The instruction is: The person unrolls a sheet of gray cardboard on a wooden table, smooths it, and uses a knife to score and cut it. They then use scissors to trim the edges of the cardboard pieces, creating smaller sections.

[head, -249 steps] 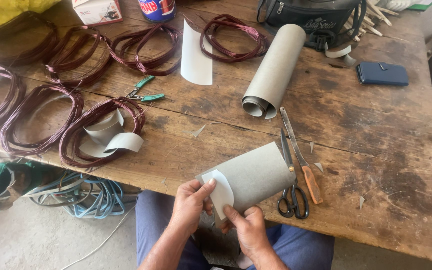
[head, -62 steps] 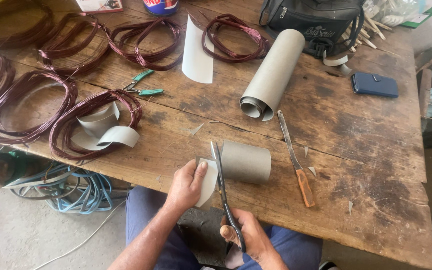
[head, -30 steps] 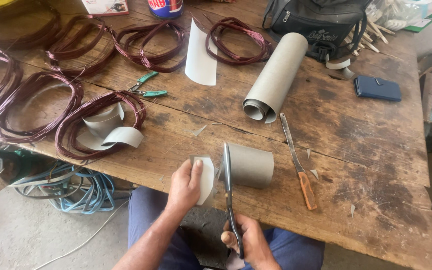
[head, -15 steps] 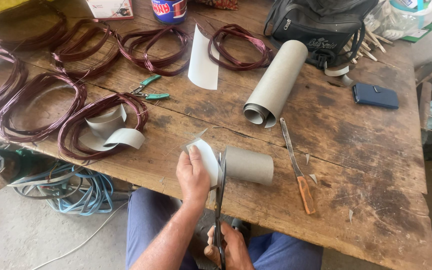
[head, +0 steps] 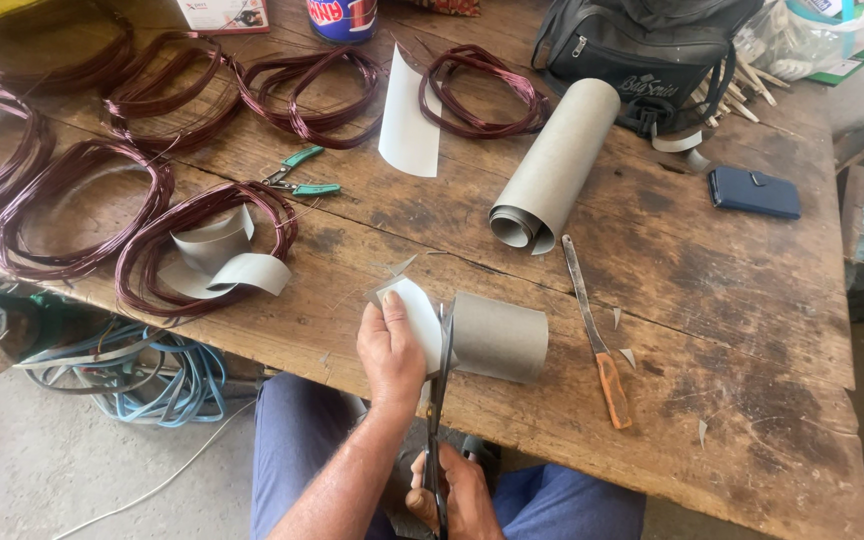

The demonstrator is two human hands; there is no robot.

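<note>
At the far left of the frame, several round coils of dark reddish-brown enamelled wire [head: 72,215] lie on the worn wooden workbench [head: 752,330], and one coil nearer the middle holds curled strips of grey sheet [head: 222,262] inside its ring. Below the bench edge at lower left, a tangle of blue and grey cable [head: 152,375] lies on the floor. Small pliers with green handles [head: 297,178] lie above the strips.

In the lower middle, the left hand [head: 390,350] is closed on the curved white-faced end of a grey insulating paper sheet [head: 497,337], thumb on top, fingers underneath. The sheet curls into a short roll lying on the bench near its front edge, just right of that hand. The long black-handled scissors [head: 439,420] stand almost vertical in the picture, blades up at the sheet's left end, between the held flap and the roll. The right hand [head: 452,495], at the bottom edge, grips the scissor handles; its fingers are wrapped through them.

Above, in the upper middle, a loose white-grey curved sheet [head: 410,130] stands beside more wire coils, and a long grey roll of the same paper [head: 557,165] lies slantwise. Right of the short roll lies an orange-handled knife [head: 597,335], with small paper offcuts nearby. At upper right sit a black bag [head: 642,50] and a dark blue wallet case [head: 754,192].
</note>
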